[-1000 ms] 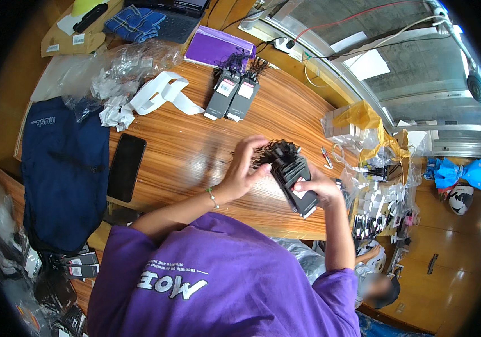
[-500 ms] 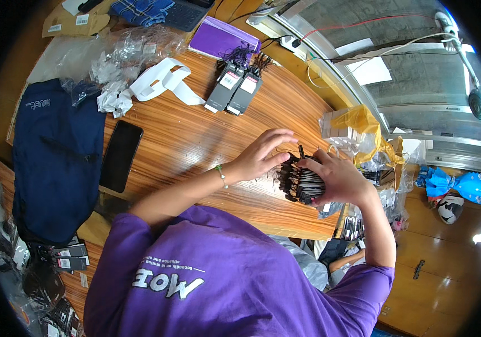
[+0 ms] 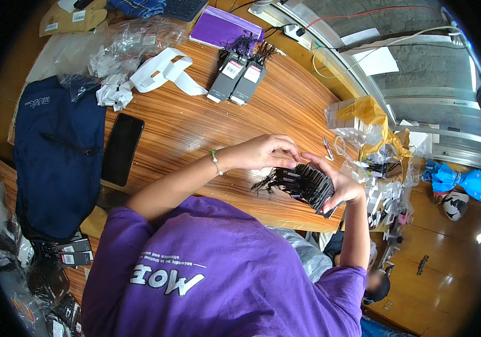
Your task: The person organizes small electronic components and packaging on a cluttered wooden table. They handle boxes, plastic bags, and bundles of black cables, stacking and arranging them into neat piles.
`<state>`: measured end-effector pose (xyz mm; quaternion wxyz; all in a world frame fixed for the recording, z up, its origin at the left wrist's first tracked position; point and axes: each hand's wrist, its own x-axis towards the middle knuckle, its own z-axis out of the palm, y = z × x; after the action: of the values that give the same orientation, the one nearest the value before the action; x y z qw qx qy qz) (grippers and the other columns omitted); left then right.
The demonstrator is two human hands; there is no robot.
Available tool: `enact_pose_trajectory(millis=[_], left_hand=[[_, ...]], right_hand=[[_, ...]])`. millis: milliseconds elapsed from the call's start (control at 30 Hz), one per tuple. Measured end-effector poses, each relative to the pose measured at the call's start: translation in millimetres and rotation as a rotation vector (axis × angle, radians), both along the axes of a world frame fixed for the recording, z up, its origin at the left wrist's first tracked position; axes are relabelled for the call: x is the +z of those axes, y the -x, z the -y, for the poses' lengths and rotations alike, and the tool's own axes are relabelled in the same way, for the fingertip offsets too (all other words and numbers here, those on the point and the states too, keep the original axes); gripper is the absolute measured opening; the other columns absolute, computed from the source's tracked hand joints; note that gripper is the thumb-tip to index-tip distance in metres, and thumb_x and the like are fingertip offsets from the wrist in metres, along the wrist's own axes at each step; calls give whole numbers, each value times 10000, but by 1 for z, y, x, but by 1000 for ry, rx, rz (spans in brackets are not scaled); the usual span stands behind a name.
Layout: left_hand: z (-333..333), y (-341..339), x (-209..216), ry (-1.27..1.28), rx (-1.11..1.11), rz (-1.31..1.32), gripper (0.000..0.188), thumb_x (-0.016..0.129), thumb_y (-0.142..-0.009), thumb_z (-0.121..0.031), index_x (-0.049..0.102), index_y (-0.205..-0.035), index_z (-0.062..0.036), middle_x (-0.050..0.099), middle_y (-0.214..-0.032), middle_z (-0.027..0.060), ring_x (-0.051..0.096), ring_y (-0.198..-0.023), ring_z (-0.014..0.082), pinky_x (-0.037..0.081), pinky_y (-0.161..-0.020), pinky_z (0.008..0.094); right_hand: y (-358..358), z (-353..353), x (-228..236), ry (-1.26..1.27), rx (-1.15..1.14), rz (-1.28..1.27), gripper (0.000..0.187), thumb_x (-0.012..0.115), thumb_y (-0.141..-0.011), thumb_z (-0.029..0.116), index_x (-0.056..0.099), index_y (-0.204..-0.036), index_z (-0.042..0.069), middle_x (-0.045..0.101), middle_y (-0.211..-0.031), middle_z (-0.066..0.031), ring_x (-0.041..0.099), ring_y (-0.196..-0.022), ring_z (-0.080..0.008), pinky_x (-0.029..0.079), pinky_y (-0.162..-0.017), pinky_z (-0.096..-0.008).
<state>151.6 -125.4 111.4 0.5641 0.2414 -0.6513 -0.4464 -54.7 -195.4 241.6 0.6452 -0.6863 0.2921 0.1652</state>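
Note:
A thick stack of black hang tags (image 3: 306, 183) with dark strings is slightly fanned out over the wooden table's right side. My right hand (image 3: 340, 182) is closed round the stack's right end, thumb on the near side and fingers on the far side. The strings trail left from it. My left hand (image 3: 271, 153) is at the stack's upper left edge, fingers curled and thumb against the tags; what is between its fingertips is hidden.
Two bundles of grey hang tags (image 3: 236, 78) lie near a purple box (image 3: 226, 26). A black phone (image 3: 122, 149), dark blue garment (image 3: 58, 157) and white strip (image 3: 167, 72) lie left. Yellow plastic packaging (image 3: 372, 121) and a small pen-like tool (image 3: 328, 148) are at right.
The stack has tipped and fanned, its tag faces and trailing strings now showing. My right hand has shifted right and down round its end; my left fingers have curled in against it.

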Motion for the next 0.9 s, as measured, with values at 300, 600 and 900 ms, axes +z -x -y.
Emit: enact_pose_trajectory(millis=[300,600,900], left_hand=[[-3,1,-3,-367,-253,238,242,489,-907,-237,551,-942,-6,593,-851,53,543,-804,122,444,-777,277],[2,26,-9,-365,-379,75,494,262,-962,-363,353,-1316,-30,417,-1315,132,369,-1233,221,265,-1030,326],[13,39,-11,-324,-314,37,444,326,-946,-292,442,-1228,30,496,-1232,137,433,-1166,241,298,-998,320]], right_hand=[[0,-9,10,62,70,-43,1123,857,-441,242,246,-1361,35,412,-1296,-118,410,-1171,-211,294,-991,-315],[-35,-31,43,891,553,-432,796,799,-515,240,425,-1214,163,510,-1043,-108,549,-951,-305,465,-778,-406],[-50,-26,59,1107,758,-521,823,801,-525,253,407,-1243,175,492,-992,-96,547,-940,-285,488,-737,-377]])
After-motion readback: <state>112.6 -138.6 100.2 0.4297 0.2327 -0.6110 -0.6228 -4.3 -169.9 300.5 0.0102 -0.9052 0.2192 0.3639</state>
